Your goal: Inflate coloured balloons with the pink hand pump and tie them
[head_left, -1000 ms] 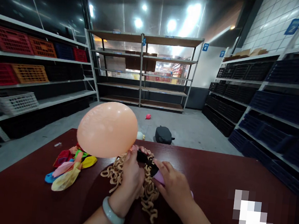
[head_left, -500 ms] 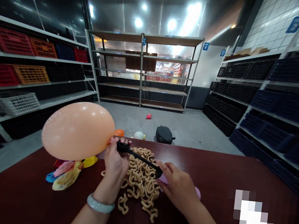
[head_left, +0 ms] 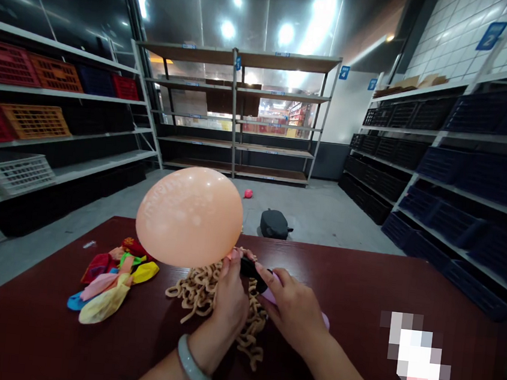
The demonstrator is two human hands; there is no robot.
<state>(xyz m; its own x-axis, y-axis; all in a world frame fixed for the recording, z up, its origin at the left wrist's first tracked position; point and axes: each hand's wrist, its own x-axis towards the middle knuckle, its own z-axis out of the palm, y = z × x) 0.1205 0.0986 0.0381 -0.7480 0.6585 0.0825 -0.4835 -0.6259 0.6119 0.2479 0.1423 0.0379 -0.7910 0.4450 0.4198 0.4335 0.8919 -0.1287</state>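
A peach balloon (head_left: 189,216), large and inflated, hangs over the table's far left part. My left hand (head_left: 231,296) is closed around its neck, against the black end of a hand balloon pump (head_left: 252,269). My right hand (head_left: 293,306) grips the pump's purple part, which shows a little beyond the palm. The two hands are close together, with little of the pump visible between them. Beneath them lies a pile of tan curled pieces (head_left: 195,293), partly covered by my left hand and the balloon.
Several limp coloured balloons (head_left: 107,292) lie on the dark red table (head_left: 357,328) at the left. A pixelated white object (head_left: 425,365) is at the right. Beyond the table, a dark bag (head_left: 273,223) and a small pink ball (head_left: 248,194) rest on the floor, with shelves around.
My left hand and the balloon have moved right, towards my right hand. The pump's long black rod, exposed before, is now pushed in. The view has shifted slightly.
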